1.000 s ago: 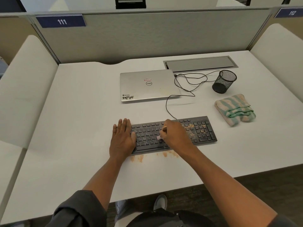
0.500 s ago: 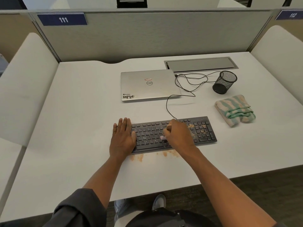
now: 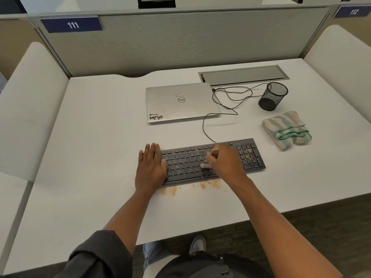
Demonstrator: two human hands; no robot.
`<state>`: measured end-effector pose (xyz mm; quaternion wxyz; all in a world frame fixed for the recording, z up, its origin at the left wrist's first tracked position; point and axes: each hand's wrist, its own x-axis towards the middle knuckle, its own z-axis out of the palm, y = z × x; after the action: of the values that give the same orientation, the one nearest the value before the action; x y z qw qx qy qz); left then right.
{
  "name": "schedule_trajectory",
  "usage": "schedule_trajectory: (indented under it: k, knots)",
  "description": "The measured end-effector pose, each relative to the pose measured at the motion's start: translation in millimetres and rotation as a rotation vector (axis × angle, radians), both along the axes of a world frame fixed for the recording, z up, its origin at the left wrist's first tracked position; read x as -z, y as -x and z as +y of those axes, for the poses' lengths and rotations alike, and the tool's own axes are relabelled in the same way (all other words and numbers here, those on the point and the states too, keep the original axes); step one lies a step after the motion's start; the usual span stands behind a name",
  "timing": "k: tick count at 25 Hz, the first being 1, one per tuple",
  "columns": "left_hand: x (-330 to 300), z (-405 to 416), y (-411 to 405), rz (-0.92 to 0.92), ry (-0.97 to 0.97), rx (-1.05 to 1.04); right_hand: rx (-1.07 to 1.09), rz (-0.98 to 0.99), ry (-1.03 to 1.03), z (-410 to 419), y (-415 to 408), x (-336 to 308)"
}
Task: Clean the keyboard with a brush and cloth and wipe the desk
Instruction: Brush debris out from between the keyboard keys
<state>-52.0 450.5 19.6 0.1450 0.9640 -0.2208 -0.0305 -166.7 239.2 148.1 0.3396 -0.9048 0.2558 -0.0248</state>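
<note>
A white desk [image 3: 90, 157] fills the view, bounded at the back by a grey partition [image 3: 180, 41] that carries a blue plate numbered 111 [image 3: 71, 24] at its upper left. The left hand [image 3: 150, 167] lies flat, fingers straight and together, on the left end of a black keyboard [image 3: 251, 157] that sits near the front edge of the desk, thumb resting on the keys. Orange-brown crumbs [image 3: 169, 191] lie on the desk just in front of the keyboard, in a patch below the left hand and another further right. Behind the keyboard, a closed silver Dell laptop [image 3: 180, 103] lies flat with a sticker at its near-left corner. The right hand [image 3: 224, 161] is curled around a small brush [image 3: 205, 166] whose pale pinkish head touches the keys at the middle of the keyboard; the handle is mostly hidden in the fist. A thin black cable [image 3: 208, 127] runs from the back edge of the keyboard and loops beside the laptop. More crumbs sit on the number pad at the right end of the keyboard. A metal cable hatch [image 3: 244, 75] is recessed in the desk behind. A black mesh pen cup [image 3: 273, 96] stands to its right-front, and a folded green-and-beige striped cloth [image 3: 286, 130] lies just beyond the right end of the keyboard, apart from it.
</note>
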Motion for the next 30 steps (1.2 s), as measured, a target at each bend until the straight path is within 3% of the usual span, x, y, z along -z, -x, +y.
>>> schedule_trajectory:
  k: [3, 9, 13, 18, 22, 27, 30]
  knots:
    - [0.0, -0.1, 0.1, -0.01, 0.017, 0.0, -0.021, -0.021, -0.091, 12.5, 1.0, 3.0]
    - [0.2, -0.3, -0.1, -0.011, 0.013, 0.004, 0.021, -0.033, 0.062, 3.7, 9.3, 16.1]
    - [0.3, -0.4, 0.0, -0.018, 0.015, 0.005, 0.041, -0.116, 0.025, 10.4, 9.1, 10.2]
    - [-0.8, 0.2, 1.0, -0.013, 0.015, 0.008, -0.08, 0.047, 0.039, 12.6, 8.1, 11.0]
    - [-0.8, 0.4, 0.6, -0.009, 0.015, 0.014, -0.013, -0.053, -0.018, 10.9, 5.9, 3.9]
    - [-1.1, 1.1, 0.3, -0.01, 0.021, 0.023, -0.081, 0.134, 0.043, 12.5, 1.5, 7.5]
    - [-2.8, 0.5, 0.8, 0.013, 0.021, 0.028, -0.02, 0.05, 0.005, 5.3, -3.5, -1.3]
